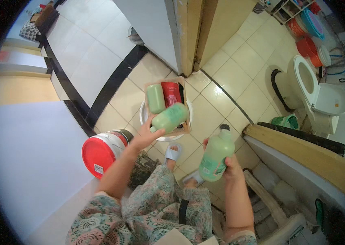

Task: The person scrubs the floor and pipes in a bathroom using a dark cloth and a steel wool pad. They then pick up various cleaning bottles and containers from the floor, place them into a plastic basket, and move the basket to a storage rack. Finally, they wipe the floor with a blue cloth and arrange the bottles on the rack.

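Observation:
My left hand point(150, 134) is closed round the neck end of a pale green bottle point(171, 116), which lies tilted over an open box point(186, 122). Inside the box are another green bottle point(155, 99), a red pouch point(171, 93) and something dark along the right side. The box rests on a round white stool or basin point(143, 116), mostly hidden beneath it. Held out to the right, a larger green bottle point(216, 157) with a black cap stands nearly upright in my right hand point(231, 166), the fingers wrapped round its side.
A white bucket with a red lid point(100, 155) stands at my left. Ahead, a door edge point(193, 36) meets a tiled floor. To the right are a toilet point(303, 81), a small green bucket point(285, 121), orange buckets point(306, 47) and a wooden threshold point(303, 151).

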Demonstrator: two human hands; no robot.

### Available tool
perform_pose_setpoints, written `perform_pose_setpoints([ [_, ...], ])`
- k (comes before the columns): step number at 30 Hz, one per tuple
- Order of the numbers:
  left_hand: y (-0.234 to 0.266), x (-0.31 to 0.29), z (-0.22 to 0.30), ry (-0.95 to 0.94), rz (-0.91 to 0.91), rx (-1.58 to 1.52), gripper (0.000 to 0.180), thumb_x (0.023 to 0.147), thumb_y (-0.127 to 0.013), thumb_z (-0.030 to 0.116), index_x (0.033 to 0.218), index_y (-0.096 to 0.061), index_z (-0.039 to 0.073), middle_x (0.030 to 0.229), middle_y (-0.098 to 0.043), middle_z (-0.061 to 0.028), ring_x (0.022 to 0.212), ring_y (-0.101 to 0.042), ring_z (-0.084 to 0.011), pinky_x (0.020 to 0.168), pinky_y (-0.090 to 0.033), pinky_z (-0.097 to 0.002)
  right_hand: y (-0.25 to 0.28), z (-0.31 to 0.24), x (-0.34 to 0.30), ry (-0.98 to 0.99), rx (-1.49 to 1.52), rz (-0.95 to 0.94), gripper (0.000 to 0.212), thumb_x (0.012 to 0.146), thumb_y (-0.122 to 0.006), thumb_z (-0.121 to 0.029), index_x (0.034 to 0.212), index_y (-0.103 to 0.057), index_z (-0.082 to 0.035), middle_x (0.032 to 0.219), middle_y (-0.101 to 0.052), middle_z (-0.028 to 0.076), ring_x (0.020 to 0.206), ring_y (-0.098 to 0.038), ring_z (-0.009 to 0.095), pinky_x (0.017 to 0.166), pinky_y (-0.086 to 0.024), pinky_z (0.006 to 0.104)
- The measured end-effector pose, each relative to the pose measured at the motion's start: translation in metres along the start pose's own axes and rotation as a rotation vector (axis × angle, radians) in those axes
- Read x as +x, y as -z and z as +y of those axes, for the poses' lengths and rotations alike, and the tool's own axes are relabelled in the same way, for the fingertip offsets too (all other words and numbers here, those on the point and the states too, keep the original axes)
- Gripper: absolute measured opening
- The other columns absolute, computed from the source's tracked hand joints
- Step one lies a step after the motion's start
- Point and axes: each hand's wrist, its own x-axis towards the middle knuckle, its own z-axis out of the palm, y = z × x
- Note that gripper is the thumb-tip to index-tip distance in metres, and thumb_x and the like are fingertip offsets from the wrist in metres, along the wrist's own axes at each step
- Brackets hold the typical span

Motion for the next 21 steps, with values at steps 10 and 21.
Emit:
perform_pose_setpoints([
  [10, -0.017, -0.021, 0.194, 0.230, -0.937, 0.143, 0.048, 0.083, -0.065, 0.033, 0.113, -0.044, 0.002, 0.111, -0.059, -0.0104, 0.077, -0.056, -0.0122, 0.063, -0.048, -0.0267, -0.024, -0.010, -0.011, -0.194, 0.506, -0.556, 0.100, 0.063, -0.067, -0.070, 0.135, -0.041, -0.005, 0.149, -0.024, 0.014, 0.133, -0.031, 0.026, 0.107, -0.031, 0.0460],
  [21, -0.062, -0.045, 0.146, 0.269, -0.204, -0.218, 0.042, 0.096, -0.044, 0.033, 0.121, -0.045, 0.000, 0.095, -0.057, -0.0112, 0.079, -0.059, -0.0178, 0.070, -0.050, -0.0275, 0.005, 0.001, -0.069, 0.128, 0.748, -0.440, 0.097, 0.065, -0.066, -0.070, 0.133, -0.042, -0.007, 0.130, -0.048, 0.014, 0.117, -0.049, 0.027, 0.100, -0.038, 0.0459],
])
